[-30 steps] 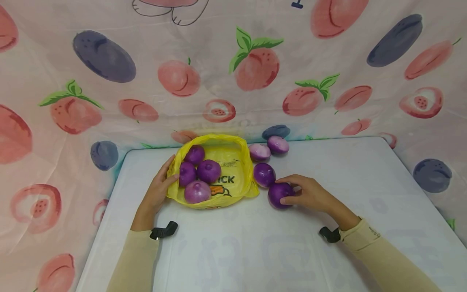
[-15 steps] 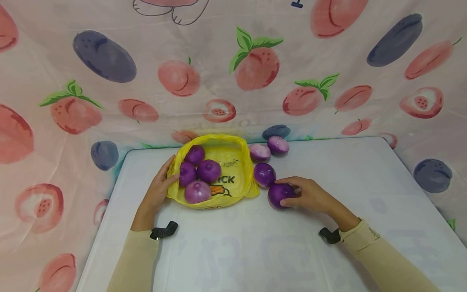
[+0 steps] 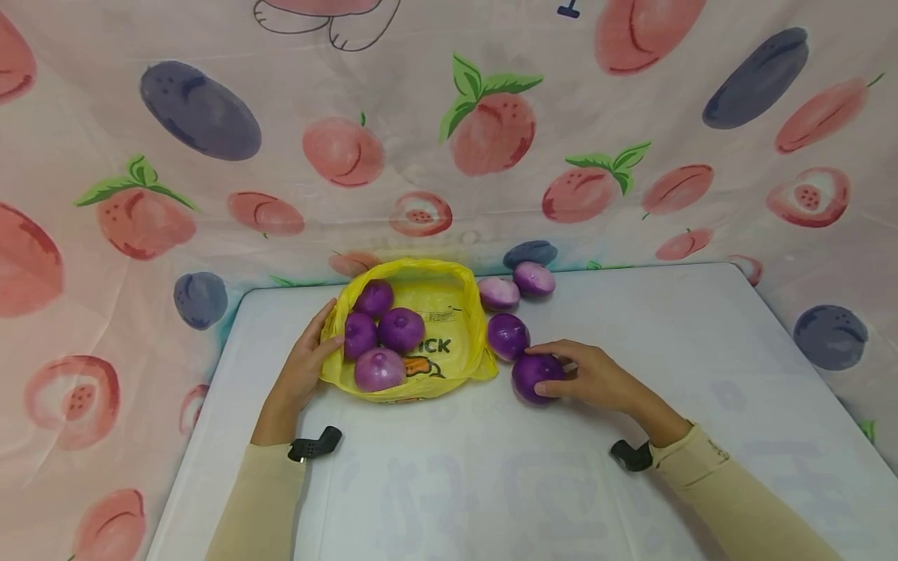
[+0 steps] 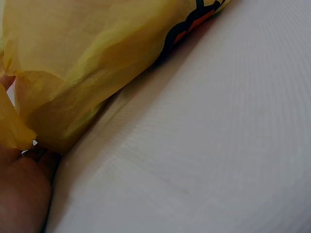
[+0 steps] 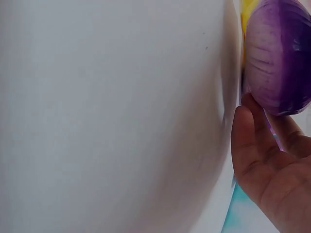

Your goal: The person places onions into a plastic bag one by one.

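Purple onion has edged left, between hands, gripped by the right.

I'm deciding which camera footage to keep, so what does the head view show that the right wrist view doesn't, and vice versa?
Only the head view shows the left hand at the rim of the yellow bag, the bag's open mouth, and the four onions inside.

Only the right wrist view shows the pale, ridged side of the gripped onion; from above, it looks purple.

Both show the right hand, that onion and the white table. The sliver of yellow in the wrist view is probably the bag.
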The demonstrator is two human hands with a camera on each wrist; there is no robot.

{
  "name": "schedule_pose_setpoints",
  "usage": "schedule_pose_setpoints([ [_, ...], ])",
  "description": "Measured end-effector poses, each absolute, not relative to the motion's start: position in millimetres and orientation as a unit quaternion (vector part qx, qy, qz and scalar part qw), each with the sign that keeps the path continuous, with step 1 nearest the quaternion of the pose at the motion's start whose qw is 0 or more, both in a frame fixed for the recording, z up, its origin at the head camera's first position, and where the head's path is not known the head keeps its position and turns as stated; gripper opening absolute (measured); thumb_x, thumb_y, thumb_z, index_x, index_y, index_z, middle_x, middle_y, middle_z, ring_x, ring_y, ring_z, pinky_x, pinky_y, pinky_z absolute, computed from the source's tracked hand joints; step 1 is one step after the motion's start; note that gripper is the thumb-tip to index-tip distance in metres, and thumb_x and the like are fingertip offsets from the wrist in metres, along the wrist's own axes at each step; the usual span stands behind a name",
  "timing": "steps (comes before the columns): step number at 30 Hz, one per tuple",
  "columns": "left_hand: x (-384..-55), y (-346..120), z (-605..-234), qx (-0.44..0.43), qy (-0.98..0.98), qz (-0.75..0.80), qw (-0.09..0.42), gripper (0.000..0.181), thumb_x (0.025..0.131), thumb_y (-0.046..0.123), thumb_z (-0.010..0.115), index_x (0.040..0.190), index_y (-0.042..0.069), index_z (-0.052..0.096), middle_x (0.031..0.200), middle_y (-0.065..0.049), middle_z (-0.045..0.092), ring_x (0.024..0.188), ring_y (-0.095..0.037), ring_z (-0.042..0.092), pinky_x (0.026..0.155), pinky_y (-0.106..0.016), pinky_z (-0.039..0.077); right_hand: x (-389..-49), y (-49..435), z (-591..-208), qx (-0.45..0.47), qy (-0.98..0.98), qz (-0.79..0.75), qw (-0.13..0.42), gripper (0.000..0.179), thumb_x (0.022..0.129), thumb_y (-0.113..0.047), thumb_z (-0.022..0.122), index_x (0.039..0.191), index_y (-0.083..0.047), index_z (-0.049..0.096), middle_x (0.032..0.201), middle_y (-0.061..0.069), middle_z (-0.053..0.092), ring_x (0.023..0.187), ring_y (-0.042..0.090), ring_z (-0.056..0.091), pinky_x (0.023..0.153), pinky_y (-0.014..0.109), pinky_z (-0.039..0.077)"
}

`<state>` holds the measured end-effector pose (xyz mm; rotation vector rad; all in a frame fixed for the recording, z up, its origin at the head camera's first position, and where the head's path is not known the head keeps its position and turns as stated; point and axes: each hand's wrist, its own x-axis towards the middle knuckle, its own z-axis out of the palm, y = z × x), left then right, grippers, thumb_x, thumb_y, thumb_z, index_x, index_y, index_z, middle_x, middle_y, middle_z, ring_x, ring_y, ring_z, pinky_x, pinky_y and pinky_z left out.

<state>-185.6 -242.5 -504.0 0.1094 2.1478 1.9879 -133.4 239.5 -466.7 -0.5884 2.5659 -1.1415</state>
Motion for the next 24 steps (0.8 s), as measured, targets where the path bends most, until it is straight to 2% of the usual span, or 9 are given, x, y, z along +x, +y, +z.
schedule_pose_setpoints([
  [6,-186,-243,-504,0.036,0.732,0.671,0.108,0.069,0.104,0.028,0.059,0.162,0.037,0.024,0.171,0.005,0.018,0.156,-0.02,0.019,0.11,-0.01,0.036,-134,233,-463,-0.189,0.88,-0.411,0.144,0.058,0.088,-0.039,0.08,0.141,-0.024,0.061,0.142,0.012,0.06,0.118,0.032,0.063,0.094,0.046,0.059],
  [12,-186,-243,-505,0.033,0.735,0.669,0.107,0.069,0.104,0.028,0.059,0.162,0.037,0.024,0.171,0.006,0.018,0.157,-0.02,0.018,0.114,-0.013,0.034,-135,225,-463,-0.195,0.873,-0.425,0.139,0.057,0.088,-0.036,0.081,0.14,-0.023,0.062,0.139,0.01,0.061,0.116,0.026,0.063,0.094,0.036,0.058],
  [18,-186,-243,-505,0.035,0.732,0.672,0.106,0.068,0.104,0.028,0.059,0.162,0.037,0.024,0.171,0.006,0.018,0.157,-0.02,0.018,0.113,-0.011,0.034,-134,216,-459,-0.201,0.859,-0.449,0.14,0.056,0.088,-0.033,0.081,0.14,-0.024,0.062,0.135,0.007,0.061,0.124,0.028,0.059,0.101,0.046,0.056],
  [24,-186,-243,-505,0.034,0.729,0.675,0.109,0.068,0.104,0.028,0.059,0.162,0.037,0.024,0.171,0.006,0.017,0.157,-0.02,0.018,0.112,-0.011,0.035,-133,205,-454,-0.197,0.847,-0.472,0.146,0.057,0.086,-0.03,0.083,0.139,-0.026,0.063,0.134,0.004,0.061,0.129,0.029,0.054,0.104,0.051,0.052],
])
